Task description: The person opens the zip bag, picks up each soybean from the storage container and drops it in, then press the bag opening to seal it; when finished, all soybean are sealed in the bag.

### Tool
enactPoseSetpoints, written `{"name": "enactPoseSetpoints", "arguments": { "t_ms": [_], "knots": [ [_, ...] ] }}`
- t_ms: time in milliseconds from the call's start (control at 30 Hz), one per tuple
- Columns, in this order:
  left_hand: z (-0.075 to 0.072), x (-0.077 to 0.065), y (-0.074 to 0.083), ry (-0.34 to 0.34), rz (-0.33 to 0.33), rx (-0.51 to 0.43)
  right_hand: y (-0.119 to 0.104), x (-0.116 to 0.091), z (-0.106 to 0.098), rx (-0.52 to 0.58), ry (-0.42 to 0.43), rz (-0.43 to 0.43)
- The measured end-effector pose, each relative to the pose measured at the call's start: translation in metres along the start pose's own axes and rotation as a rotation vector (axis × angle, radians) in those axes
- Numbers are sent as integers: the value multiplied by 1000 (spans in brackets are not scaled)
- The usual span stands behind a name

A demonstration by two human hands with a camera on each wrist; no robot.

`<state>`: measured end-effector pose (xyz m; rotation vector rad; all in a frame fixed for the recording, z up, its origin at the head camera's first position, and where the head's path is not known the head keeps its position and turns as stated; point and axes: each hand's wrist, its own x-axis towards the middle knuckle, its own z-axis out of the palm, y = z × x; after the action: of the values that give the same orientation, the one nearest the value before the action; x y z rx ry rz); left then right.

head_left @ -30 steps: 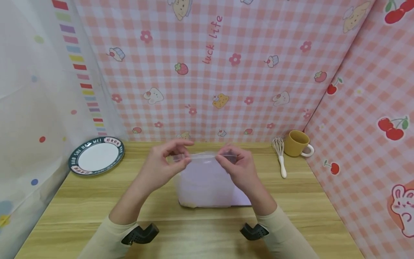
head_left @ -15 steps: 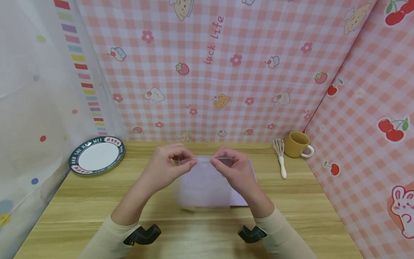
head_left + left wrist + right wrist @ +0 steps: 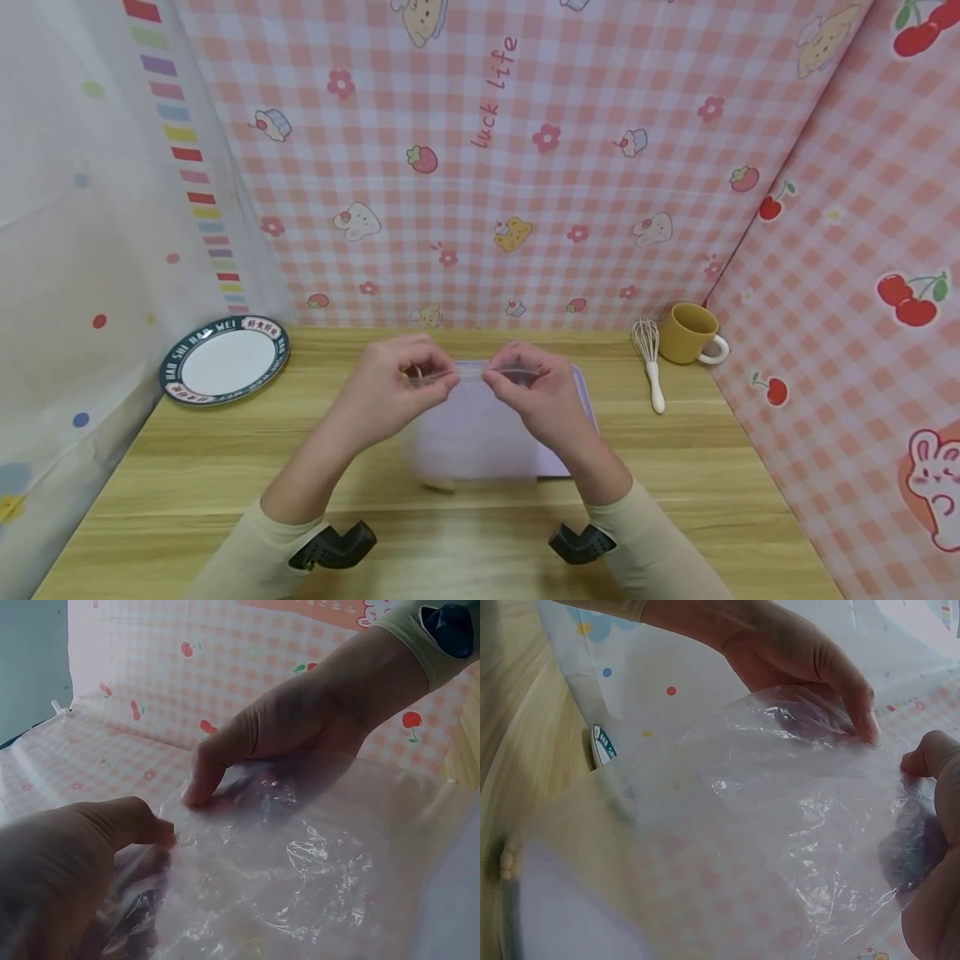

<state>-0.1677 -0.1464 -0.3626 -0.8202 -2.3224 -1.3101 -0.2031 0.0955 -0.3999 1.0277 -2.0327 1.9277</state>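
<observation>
Both hands hold up a clear plastic bag (image 3: 480, 437) by its top edge, thumbs and fingers pinching it a short way apart. My left hand (image 3: 393, 379) has the left part of the edge; my right hand (image 3: 543, 383) has the right part. The bag hangs over a lilac board (image 3: 587, 400), which shows blurred through the film. In both wrist views the film (image 3: 322, 862) is crinkled and shiny. A small pale tan, knobby thing (image 3: 508, 862) shows near the bag's lower corner in the right wrist view; its kind is unclear.
A white plate (image 3: 228, 362) with a dark green lettered rim leans at the back left of the wooden table (image 3: 465, 542). At the back right lie a whisk (image 3: 651, 367) and a mustard mug (image 3: 686, 333) with a white handle. Patterned cloth (image 3: 480, 200) walls the back.
My hands have drawn closer together along the bag's top edge, and the left fingers have closed down onto it. The bag's lower part sways slightly; the board, plate, whisk and mug stay put.
</observation>
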Motion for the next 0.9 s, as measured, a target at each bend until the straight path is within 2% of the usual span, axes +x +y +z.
{"name": "enactPoseSetpoints", "arguments": {
  "t_ms": [200, 433, 633, 733, 900],
  "knots": [
    [3, 1, 2, -6, 21, 35, 0, 0, 3, -16, -31, 0],
    [3, 1, 0, 19, 9, 21, 2, -4, -3, 34, 44, 12],
    [2, 1, -3, 29, 6, 42, 1, -3, -4, 31, 62, -22],
    [1, 1, -4, 16, -7, 46, 0, -2, -4, 28, 58, -47],
    [1, 1, -4, 7, -58, -14, 2, -2, -5, 25, 55, -44]
  ]
}}
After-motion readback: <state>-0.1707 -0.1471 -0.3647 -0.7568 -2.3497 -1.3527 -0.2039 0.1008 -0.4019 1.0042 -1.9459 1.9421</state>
